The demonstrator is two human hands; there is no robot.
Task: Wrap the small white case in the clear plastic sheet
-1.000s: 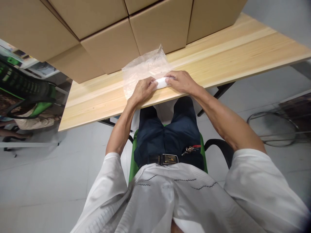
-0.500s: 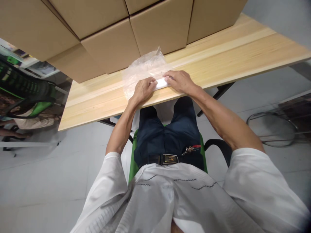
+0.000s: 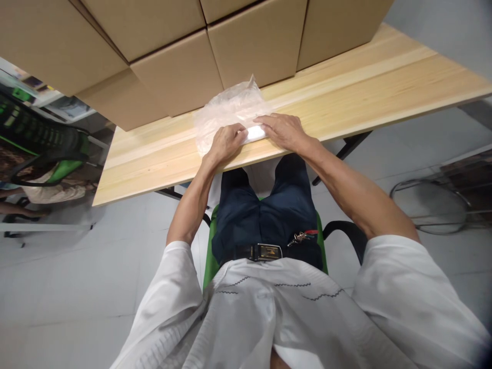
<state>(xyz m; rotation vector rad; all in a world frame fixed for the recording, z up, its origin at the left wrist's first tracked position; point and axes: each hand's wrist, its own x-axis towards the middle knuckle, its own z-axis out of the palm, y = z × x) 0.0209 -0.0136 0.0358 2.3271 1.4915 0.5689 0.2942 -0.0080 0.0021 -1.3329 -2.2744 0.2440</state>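
Note:
A small, bright white object [image 3: 255,133] lies at the near edge of the wooden table, at the front of a sheet of translucent plastic wrap [image 3: 226,108]. Its kind is hard to make out because of glare. My left hand [image 3: 227,141] is closed on its left end, thumb on top and fingers curled. At the right end, my right hand [image 3: 282,130] grips it with the thumb near and the fingers reaching over the far side. The sheet spreads behind both hands, crumpled, with one corner sticking up toward the boxes.
Large cardboard boxes [image 3: 177,74] are stacked along the back of the wooden table [image 3: 346,97]. A black-and-green office chair [image 3: 42,136] and part of another person [image 3: 54,193] are at the left. A round wire-frame item [image 3: 430,205] stands on the floor at right.
My right hand's fingers have stretched a little further left over the far side of the white object. My left hand has barely moved.

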